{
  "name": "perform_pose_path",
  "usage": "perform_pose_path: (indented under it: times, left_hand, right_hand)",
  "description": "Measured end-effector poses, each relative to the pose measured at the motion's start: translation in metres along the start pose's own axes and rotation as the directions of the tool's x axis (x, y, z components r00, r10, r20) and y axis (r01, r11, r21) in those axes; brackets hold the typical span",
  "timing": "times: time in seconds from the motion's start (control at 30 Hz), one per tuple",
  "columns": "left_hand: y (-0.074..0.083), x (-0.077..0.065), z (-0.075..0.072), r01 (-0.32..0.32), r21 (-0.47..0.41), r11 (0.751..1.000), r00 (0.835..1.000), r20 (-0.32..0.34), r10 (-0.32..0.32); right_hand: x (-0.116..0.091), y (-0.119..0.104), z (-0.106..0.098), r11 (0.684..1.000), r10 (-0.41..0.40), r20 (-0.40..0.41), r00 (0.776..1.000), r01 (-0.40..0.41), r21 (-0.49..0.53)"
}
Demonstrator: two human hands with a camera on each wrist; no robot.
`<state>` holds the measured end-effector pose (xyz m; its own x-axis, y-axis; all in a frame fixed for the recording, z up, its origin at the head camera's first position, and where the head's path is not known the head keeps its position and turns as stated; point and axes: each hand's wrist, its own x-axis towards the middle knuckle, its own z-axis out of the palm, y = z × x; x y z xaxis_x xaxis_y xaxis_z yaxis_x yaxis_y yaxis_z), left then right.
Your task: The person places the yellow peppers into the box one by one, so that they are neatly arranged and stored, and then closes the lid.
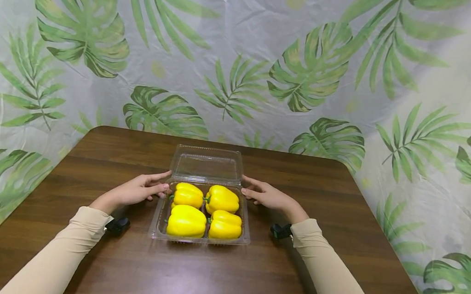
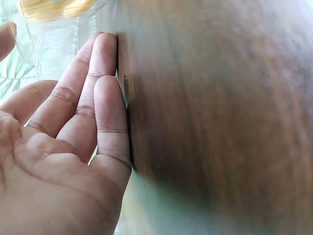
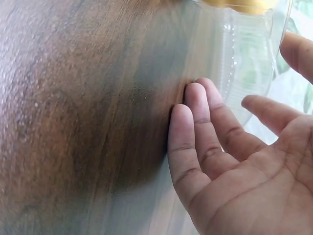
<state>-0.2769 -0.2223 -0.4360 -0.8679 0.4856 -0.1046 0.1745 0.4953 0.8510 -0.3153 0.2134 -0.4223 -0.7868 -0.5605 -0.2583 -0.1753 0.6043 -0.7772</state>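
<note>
A clear plastic clamshell container (image 1: 200, 240) sits on the table with its lid (image 1: 207, 164) folded back, away from the person. Inside are several yellow bell peppers (image 1: 186, 221) in two rows, their green stems pointing left. My left hand (image 1: 136, 191) is at the container's left side, thumb and forefinger reaching its rim near the hinge. On the opposite side, my right hand (image 1: 272, 198) mirrors it. In the left wrist view the left hand's fingers (image 2: 105, 54) are extended, lower ones along the tabletop. The right wrist view shows the right hand's fingers (image 3: 183, 129) likewise, beside the clear wall.
The dark wooden table (image 1: 317, 273) has rounded far corners. Behind it hangs a pale curtain (image 1: 252, 42) printed with green leaves. A small black device (image 1: 118, 225) is strapped at the left wrist, and another black device (image 1: 280, 231) at the right.
</note>
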Motion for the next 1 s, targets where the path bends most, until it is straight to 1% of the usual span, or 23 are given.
perform_pose_path:
  times: [0.07, 0.5, 1.0]
  left_hand:
    - [0.0001, 0.0002, 0.0002, 0.009, -0.002, 1.000, 1.000, -0.001, -0.009]
    - [-0.0004, -0.0001, 0.0016, 0.017, -0.025, 1.000, 1.000, 0.012, -0.016]
    - [-0.0005, -0.0012, 0.0023, 0.008, -0.051, 0.999, 1.000, 0.006, -0.008]
  right_hand:
    - [-0.0003, 0.0005, 0.0002, 1.000, -0.001, 0.002, 1.000, 0.001, 0.003]
    - [0.0031, 0.0063, -0.0008, 1.000, -0.010, 0.008, 1.000, 0.010, 0.005]
    - [0.0020, 0.0048, -0.0028, 0.999, -0.031, 0.016, 0.999, 0.031, 0.008]
